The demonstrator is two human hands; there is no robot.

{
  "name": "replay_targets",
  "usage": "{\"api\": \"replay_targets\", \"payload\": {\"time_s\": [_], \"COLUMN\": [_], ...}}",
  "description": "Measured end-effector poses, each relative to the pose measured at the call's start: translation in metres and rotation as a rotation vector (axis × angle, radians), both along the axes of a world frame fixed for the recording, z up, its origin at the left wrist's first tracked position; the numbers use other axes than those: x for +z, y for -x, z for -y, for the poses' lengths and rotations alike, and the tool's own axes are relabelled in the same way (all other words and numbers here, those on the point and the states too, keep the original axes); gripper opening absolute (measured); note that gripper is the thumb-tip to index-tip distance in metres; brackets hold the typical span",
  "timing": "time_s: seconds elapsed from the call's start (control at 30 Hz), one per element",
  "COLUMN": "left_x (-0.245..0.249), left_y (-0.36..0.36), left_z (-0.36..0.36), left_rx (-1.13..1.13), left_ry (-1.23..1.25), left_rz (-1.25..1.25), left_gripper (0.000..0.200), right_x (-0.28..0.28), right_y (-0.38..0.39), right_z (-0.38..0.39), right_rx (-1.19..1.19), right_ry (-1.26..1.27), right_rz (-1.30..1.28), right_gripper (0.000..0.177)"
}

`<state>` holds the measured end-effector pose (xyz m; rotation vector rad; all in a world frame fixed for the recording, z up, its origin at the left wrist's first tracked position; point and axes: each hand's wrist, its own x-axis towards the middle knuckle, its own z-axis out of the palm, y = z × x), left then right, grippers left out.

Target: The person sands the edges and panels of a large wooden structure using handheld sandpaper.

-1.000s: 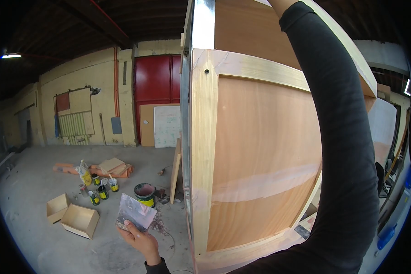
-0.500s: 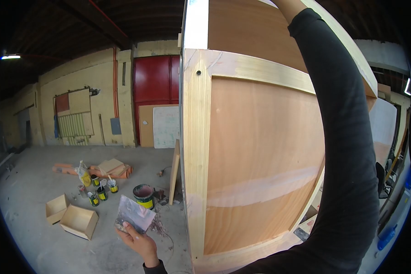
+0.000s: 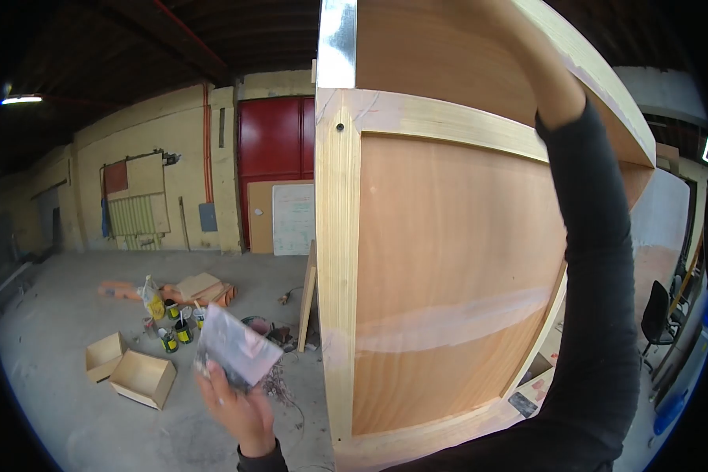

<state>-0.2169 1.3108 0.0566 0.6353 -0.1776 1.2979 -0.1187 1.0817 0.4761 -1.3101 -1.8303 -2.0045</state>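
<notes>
Fingers of left hand [image 3: 242,411] clamped on smeared plate [image 3: 240,346], off wooden cabinet's [image 3: 337,259] left edge. Right forearm [image 3: 549,79] raised across upper panel [image 3: 440,55]; right fingers out of frame, can't tell. Likely mid surface work up top; next move calls for light, even pressure.

Here's the left hand [image 3: 240,409], gripping a flat plate [image 3: 238,346] smeared with pinkish paste! Left of it, two open wooden boxes [image 3: 143,379] [image 3: 104,356]; beyond, paint cans [image 3: 183,330]. Right of it, a wooden cabinet [image 3: 456,259], the blurred right hand [image 3: 492,14] up high against its upper panel [image 3: 429,59], contact unclear.
</notes>
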Motion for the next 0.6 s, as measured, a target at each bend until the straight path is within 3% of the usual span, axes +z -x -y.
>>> {"api": "replay_targets", "payload": {"time_s": [0.07,0.13,0.27,0.37,0.47,0.5,0.57,0.6], "left_x": [0.035,0.064,0.09,0.089,0.075,0.076,0.059,0.051], "left_y": [-0.005,-0.011,-0.003,0.011,0.026,0.03,0.06,0.075], "left_z": [0.008,0.006,-0.004,-0.007,-0.024,-0.023,-0.051,-0.067], "left_rx": [-0.122,-0.252,-0.4,-0.319,-0.236,-0.086,0.017,0.117], "left_ry": [-0.005,0.002,-0.04,-0.005,0.034,0.138,0.107,0.069], "left_rz": [0.056,0.171,0.262,0.309,0.284,0.258,0.319,0.381], "left_gripper": [0.04,0.039,0.033,0.03,0.031,0.036,0.039,0.042], "right_x": [-0.031,-0.07,-0.166,-0.201,-0.213,-0.213,-0.198,-0.186], "right_y": [0.01,-0.019,0.012,0.01,0.001,-0.002,-0.011,-0.014], "right_z": [-0.009,-0.045,-0.083,-0.11,-0.128,-0.131,-0.134,-0.132], "right_rx": [0.028,0.064,0.116,0.144,0.218,0.219,-0.03,-0.033], "right_ry": [0.262,0.336,0.461,0.534,0.527,0.531,0.442,0.434], "right_rz": [-0.129,0.019,-0.21,-0.28,-0.258,-0.26,-0.109,-0.112], "right_gripper": [0.045,0.05,0.057,0.046,0.049,0.049,0.05,0.05]}}
